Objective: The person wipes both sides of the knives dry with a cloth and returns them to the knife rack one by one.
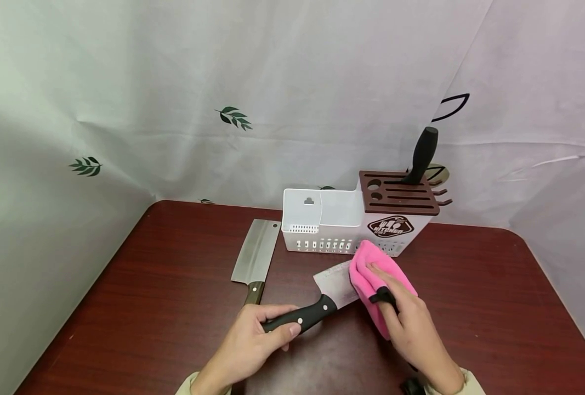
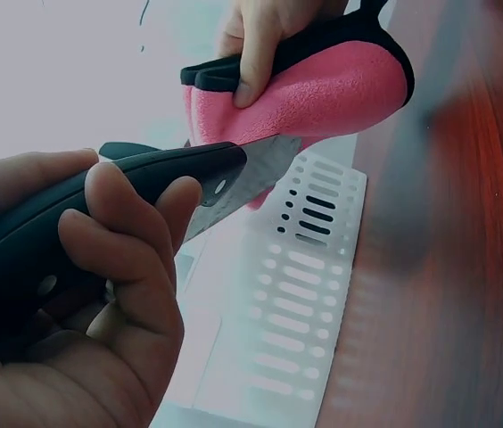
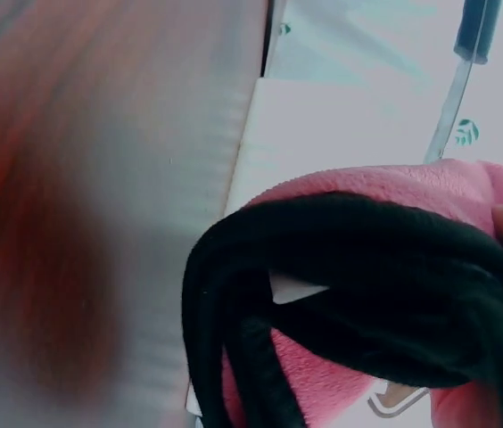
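Observation:
My left hand (image 1: 253, 340) grips the black riveted handle of a cleaver (image 1: 335, 284), its blade pointing away to the right. A pink cloth (image 1: 378, 277) with black edging is folded over the far part of that blade, hiding its tip. My right hand (image 1: 410, 323) pinches the cloth around the blade, thumb on one side and fingers on the other. In the left wrist view the cloth (image 2: 341, 94) wraps the blade just beyond the handle (image 2: 144, 183). The right wrist view shows mostly the cloth's black edge (image 3: 341, 232).
A second cleaver (image 1: 257, 252) with a wooden handle lies left on the dark red table (image 1: 139, 307). Behind my hands stands a white knife holder (image 1: 322, 236) with a brown slotted top (image 1: 396, 200) and side hooks. A black-handled knife (image 1: 422, 153) stands in one slot.

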`<state>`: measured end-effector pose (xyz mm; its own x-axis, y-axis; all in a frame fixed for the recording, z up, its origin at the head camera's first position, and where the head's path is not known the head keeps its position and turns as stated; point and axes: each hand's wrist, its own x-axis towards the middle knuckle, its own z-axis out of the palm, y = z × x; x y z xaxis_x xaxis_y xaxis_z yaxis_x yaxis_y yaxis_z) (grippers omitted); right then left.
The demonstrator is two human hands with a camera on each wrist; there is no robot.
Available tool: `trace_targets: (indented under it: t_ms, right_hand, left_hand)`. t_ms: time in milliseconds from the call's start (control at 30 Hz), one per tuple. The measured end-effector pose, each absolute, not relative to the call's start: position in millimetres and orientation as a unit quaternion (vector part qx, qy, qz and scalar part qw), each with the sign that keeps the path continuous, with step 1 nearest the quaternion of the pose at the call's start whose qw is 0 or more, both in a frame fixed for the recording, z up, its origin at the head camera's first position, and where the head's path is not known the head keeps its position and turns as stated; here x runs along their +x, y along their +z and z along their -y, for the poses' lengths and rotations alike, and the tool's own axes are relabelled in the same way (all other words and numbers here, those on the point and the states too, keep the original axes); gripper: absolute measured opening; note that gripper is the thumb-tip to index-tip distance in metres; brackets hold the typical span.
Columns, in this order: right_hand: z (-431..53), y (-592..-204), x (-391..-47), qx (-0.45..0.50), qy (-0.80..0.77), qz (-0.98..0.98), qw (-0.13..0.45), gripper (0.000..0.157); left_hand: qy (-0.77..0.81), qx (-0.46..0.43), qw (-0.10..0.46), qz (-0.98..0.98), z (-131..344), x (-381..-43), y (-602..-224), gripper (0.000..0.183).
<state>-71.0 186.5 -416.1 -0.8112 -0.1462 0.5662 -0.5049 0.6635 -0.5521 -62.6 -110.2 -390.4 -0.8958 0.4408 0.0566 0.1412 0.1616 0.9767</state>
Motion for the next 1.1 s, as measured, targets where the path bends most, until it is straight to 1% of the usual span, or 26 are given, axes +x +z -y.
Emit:
trace_targets:
  t_ms: [67,100,300,433,567,633,733,867,1000,1100]
  right_hand:
    - [-189,-416,-72,0.168,0.369,0.879,0.251,0.061]
    - [-190,-416,-72,0.157,0.368,0.879,0.259,0.058]
    - [-194,-420,-73,0.083,0.4,0.862,0.299,0.034]
    - [-197,-420,-74,0.027,0.445,0.847,0.288,0.03]
    - [-200,-418,-75,-0.029,0.469,0.842,0.264,0.03]
    - [-202,-418,-76,-0.047,0.48,0.838,0.255,0.031]
    - [-204,-416,-79,-0.07,0.513,0.82,0.245,0.028]
    - [-208,-412,-81,-0.099,0.617,0.752,0.208,0.025]
    - [-214,-411,-81,-0.101,0.73,0.662,0.135,0.027]
    - [-220,-414,-80,-0.071,0.796,0.595,0.084,0.026]
  left_hand:
    - [0.618,0.197,0.119,-0.752,110,-63,-391,0.018]
    - [0.619,0.198,0.119,-0.751,110,-63,-391,0.018]
    - [0.622,0.202,0.117,-0.747,111,-64,-392,0.017]
    - [0.63,0.2,0.117,-0.741,111,-63,-392,0.018]
    - [0.635,0.196,0.12,-0.737,111,-63,-392,0.019]
    - [0.637,0.197,0.121,-0.736,112,-63,-391,0.019]
    - [0.641,0.199,0.121,-0.732,112,-62,-390,0.019]
    - [0.649,0.206,0.116,-0.723,113,-63,-390,0.019]
    - [0.657,0.214,0.107,-0.715,113,-64,-391,0.019]
    - [0.664,0.216,0.105,-0.708,112,-65,-391,0.02]
